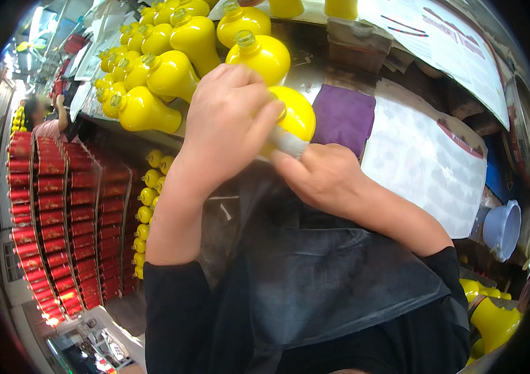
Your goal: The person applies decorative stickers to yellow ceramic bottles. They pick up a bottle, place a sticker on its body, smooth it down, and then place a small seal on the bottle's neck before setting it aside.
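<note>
In front of me is a glossy yellow bottle (299,114), tilted and partly covered by my hands. My left hand (231,118) is closed around its upper part, which hides the neck. A small greyish-white pad (288,142), blurred by motion, is pinched in my right hand (327,176) against the bottle's near side; whether it is cloth or sponge cannot be told. Just beyond, another yellow bottle (262,59) stands upright. A folded purple cloth (343,117) lies right of the held bottle.
Several yellow bottles (171,75) crowd the far left of the bench, some lying down. Printed paper sheets (424,156) cover the right side, near a pale blue bucket (502,230). Stacked red cylinders (72,218) stand left; more yellow bottles (496,321) sit lower right. A person (50,121) is far left.
</note>
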Demonstrator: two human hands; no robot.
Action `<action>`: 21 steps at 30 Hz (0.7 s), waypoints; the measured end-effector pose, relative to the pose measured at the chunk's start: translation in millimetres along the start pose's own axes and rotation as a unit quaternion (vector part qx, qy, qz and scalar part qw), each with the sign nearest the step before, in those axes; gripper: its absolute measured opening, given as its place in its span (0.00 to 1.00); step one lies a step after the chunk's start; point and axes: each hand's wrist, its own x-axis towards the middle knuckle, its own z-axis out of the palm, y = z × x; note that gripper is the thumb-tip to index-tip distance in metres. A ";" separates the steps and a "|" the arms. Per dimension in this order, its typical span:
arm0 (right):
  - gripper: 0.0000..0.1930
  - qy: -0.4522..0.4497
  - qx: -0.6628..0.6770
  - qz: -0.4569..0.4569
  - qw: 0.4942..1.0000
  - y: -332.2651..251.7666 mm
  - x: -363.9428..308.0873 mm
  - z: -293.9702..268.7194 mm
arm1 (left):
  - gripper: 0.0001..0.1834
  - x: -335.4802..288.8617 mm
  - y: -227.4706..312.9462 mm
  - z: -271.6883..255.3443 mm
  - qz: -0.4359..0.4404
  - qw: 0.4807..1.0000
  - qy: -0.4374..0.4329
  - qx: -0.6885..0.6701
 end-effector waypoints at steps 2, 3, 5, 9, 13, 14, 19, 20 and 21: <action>0.18 -0.049 -0.052 -0.012 0.997 -6.3 7.5 3.1 | 0.11 3.2 4.5 -1.9 -0.028 1.000 -0.008 0.012; 0.18 -0.051 -0.074 -0.005 0.996 -9.8 10.6 3.8 | 0.12 4.5 6.8 -3.0 -0.041 0.999 -0.018 0.027; 0.19 -0.056 -0.117 0.008 0.992 -15.7 14.3 3.5 | 0.13 5.9 11.7 -4.1 -0.069 0.995 -0.037 0.056; 0.18 -0.043 -0.068 0.020 0.997 -13.5 8.3 -0.5 | 0.13 7.0 19.9 1.3 -0.103 0.991 -0.027 0.081; 0.12 0.091 0.020 0.031 0.995 2.3 -6.2 2.9 | 0.12 2.0 23.5 2.6 -0.091 0.990 -0.017 0.110; 0.15 0.103 0.079 0.045 0.991 4.7 -9.1 4.7 | 0.13 -0.6 25.5 3.5 -0.093 0.989 -0.006 0.113; 0.13 0.080 0.334 0.257 0.903 9.4 -9.5 2.1 | 0.10 -13.1 30.1 2.8 -0.109 0.985 0.023 0.132; 0.13 0.056 0.387 0.279 0.877 11.0 -6.3 -1.5 | 0.09 -15.8 31.0 1.7 -0.103 0.985 0.029 0.139; 0.14 0.037 0.434 0.310 0.845 13.8 -2.0 -5.5 | 0.09 -18.8 32.1 0.5 -0.101 0.984 0.027 0.144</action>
